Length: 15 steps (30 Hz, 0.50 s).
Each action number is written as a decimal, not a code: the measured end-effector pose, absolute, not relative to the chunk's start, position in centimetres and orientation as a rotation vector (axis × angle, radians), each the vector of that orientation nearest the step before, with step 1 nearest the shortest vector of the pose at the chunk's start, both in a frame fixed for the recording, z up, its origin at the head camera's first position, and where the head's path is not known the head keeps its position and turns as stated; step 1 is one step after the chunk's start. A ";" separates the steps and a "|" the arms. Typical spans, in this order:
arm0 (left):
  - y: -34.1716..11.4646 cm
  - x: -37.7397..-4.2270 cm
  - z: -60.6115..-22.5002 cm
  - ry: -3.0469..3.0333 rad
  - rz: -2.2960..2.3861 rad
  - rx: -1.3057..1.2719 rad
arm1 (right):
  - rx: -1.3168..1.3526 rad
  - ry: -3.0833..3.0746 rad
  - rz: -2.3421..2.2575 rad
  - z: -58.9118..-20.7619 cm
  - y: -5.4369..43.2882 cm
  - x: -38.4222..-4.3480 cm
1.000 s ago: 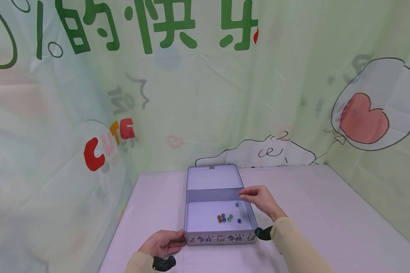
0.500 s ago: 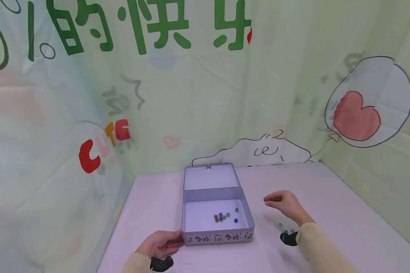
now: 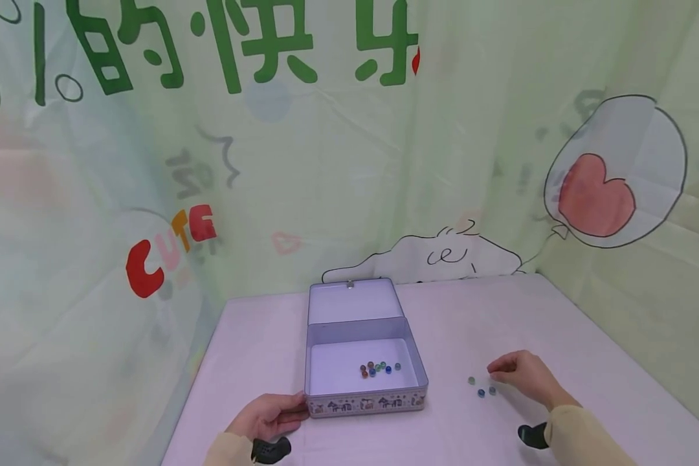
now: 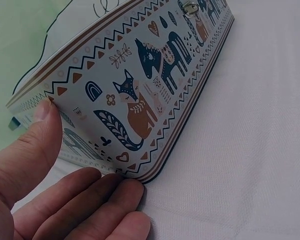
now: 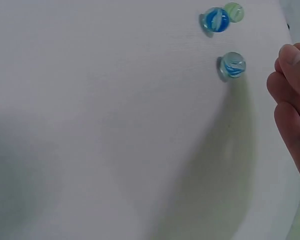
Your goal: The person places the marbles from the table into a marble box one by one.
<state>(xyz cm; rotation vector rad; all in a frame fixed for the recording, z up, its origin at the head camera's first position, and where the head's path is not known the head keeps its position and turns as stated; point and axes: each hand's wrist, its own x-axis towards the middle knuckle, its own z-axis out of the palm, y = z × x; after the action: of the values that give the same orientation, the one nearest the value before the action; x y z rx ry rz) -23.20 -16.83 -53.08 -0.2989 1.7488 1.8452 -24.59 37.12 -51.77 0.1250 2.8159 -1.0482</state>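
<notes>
I see navy-and-rust foxes (image 4: pixel 135 115) on the whitish tin box (image 3: pixel 368 402); between it and the right edge of the lilac surface (image 3: pixel 268 343), a pale green marble (image 5: pixel 234 12), a blue-and-white marble (image 5: pixel 216 20), a clear marble (image 5: pixel 234 65) streaked blue.

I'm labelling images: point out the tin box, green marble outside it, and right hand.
Tin box (image 3: pixel 367 404): head view, front wall.
Green marble (image 5: pixel 235 12): right wrist view, middle.
Right hand (image 3: pixel 527 375): head view, its back.

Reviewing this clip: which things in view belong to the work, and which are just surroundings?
Part of the work:
- tin box, lid open, left hand touching its corner
- marbles inside the box
- three loose marbles beside the right hand

Just surroundings:
- covered table, as support
- printed curtain
- black wrist devices
</notes>
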 end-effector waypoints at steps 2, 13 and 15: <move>-16.9 -23.2 -53.0 1.746 1.842 -0.296 | 0.119 2.822 -1.025 -52.0 36.9 -24.4; -16.9 -23.1 -53.1 1.726 1.841 -0.276 | 0.062 2.885 -0.879 -52.7 36.0 -23.1; -16.9 -23.1 -53.0 1.719 1.838 -0.273 | 0.049 2.897 -0.860 -52.7 35.9 -23.0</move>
<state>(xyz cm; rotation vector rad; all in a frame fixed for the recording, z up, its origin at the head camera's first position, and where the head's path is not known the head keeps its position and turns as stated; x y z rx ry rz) -23.09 -16.90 -53.04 -0.2729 1.7192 1.8381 -22.96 35.95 -52.70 0.0485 2.8972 -0.8604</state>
